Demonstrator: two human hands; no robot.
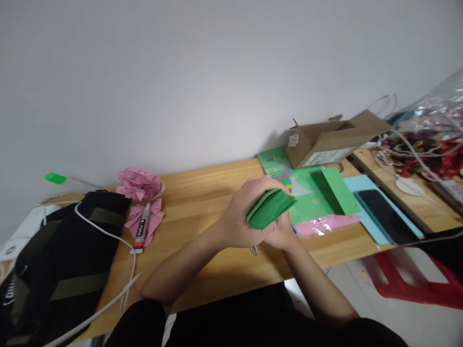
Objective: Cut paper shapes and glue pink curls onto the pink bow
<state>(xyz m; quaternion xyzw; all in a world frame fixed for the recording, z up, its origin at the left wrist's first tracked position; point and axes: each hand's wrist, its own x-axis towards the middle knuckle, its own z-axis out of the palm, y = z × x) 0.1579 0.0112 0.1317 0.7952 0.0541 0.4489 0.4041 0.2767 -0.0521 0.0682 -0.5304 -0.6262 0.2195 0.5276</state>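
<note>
A thick wad of green paper sheets [270, 209] is held up above the middle of the desk, its layered edges facing me. My left hand [235, 214] is wrapped round it from the left, with fingers over the far side. From the lower right, my right hand [281, 235] grips the same wad; its fingers are partly hidden behind the paper and the left hand. Under the hands, a small shiny object [254, 250] lies on the wood, too small to name. Right of the hands are a green pack of paper [307, 207] and a folded green sheet [339, 190].
Pink folded-paper pieces [139, 184] and a B-7000 glue tube [141, 229] lie left on the wooden desk [195, 193]. A black bag [72, 260] and white cable [108, 234] are further left. An open cardboard box [325, 142] and a phone [385, 217] are right.
</note>
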